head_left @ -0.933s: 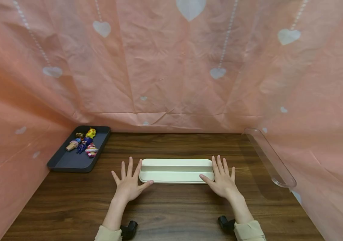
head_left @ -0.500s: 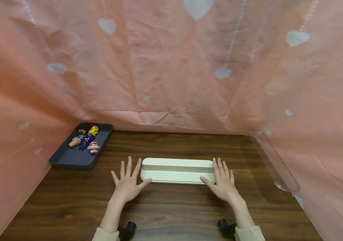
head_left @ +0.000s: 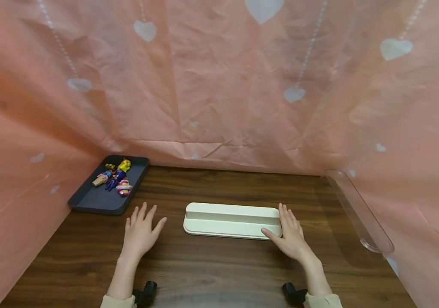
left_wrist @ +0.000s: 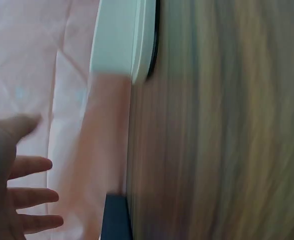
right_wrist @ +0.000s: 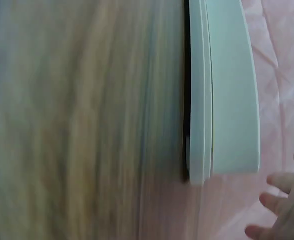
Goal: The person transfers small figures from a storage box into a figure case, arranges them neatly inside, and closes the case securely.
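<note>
A long off-white base (head_left: 232,220) with rounded ends and a raised step along its back lies on the wooden table. My right hand (head_left: 292,237) is at its right end, fingers straight and thumb over the front corner; whether it touches cannot be told. To the left of the base, and apart from it, my left hand (head_left: 139,235) is held with fingers spread and nothing in it. The left wrist view shows that hand (left_wrist: 16,175) well clear of the base's end (left_wrist: 119,40). In the right wrist view the fingertips (right_wrist: 282,182) appear beyond the base (right_wrist: 232,90).
A dark grey tray (head_left: 92,203) with several small toy figures (head_left: 115,177) stands at the back left. Along the right edge lies a clear plastic cover (head_left: 362,214). Pink curtain (head_left: 219,85) encloses the back and sides of the table (head_left: 212,269).
My left hand has moved left, away from the base's left end. The right hand stays at the right end. The head view has shifted slightly.
</note>
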The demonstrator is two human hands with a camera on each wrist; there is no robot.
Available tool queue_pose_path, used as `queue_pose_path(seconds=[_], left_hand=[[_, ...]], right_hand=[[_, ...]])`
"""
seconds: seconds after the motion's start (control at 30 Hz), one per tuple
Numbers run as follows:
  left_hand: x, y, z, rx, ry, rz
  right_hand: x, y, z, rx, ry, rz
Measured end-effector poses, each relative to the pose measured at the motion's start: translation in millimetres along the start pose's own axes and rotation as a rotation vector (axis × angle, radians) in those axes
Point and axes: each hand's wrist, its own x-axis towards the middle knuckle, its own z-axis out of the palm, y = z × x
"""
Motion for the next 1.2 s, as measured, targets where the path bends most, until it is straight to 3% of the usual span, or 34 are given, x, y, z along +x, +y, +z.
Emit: queue_pose_path(seconds=[0.17,0.27,0.47,0.67,0.87,1.2], left_hand=[[9.5,-29.0,-16.6,0.028,0.150,-0.020],[18.7,-46.5,-21.6,0.045,0.179,-0.045],[36.3,-81.5,-23.1,0.063,0.070,-0.126],[47.3,-102.9,-22.5,0.042,-0.057,-0.187],[53.2,-109.8,-20.7,0.037,-0.107,-0.191],[57.0,-112.4,-19.5,0.073,-0.143,-0.186]], right_hand=[[0,15,-7.5,0.137,-0.044,0.032],[0,25,-11.8,0.168,-0.049,0.060],[1,40,-12.6,0.191,-0.086,0.096],[4,46,-7.8,0.288,-0.107,0.056],[8,55,-2.6,0.348,-0.134,0.036],[9,68,10.3,0.180,-0.114,0.022]])
